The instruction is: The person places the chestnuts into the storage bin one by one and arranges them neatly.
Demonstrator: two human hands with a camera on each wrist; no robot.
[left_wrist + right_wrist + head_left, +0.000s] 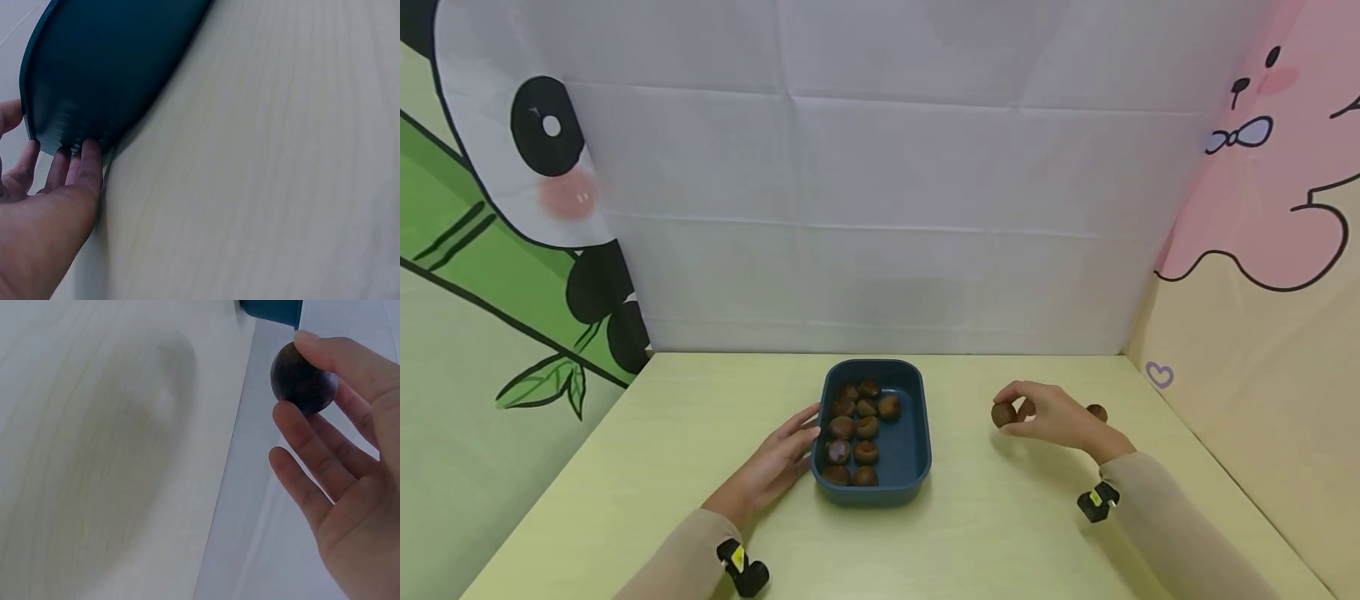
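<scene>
A dark blue rectangular box (904, 492) stands on the table with several brown chestnuts (867, 427) in its left and middle part. My left hand (778, 461) lies along the box's left side, its fingertips touching the outer wall; the left wrist view shows the fingers (91, 164) against that wall, not wrapped round it. To the right of the box, my right hand (1051, 415) pinches one chestnut (1003, 414) between thumb and fingers, raised above the table. Another chestnut (1097, 412) sits behind the right wrist, partly hidden by it.
The pale wood-look table (970, 533) meets a white creased sheet (880, 275) at the back. Printed walls stand at both sides, with a panda (550, 196) on the left and a pink animal figure (1247, 200) on the right.
</scene>
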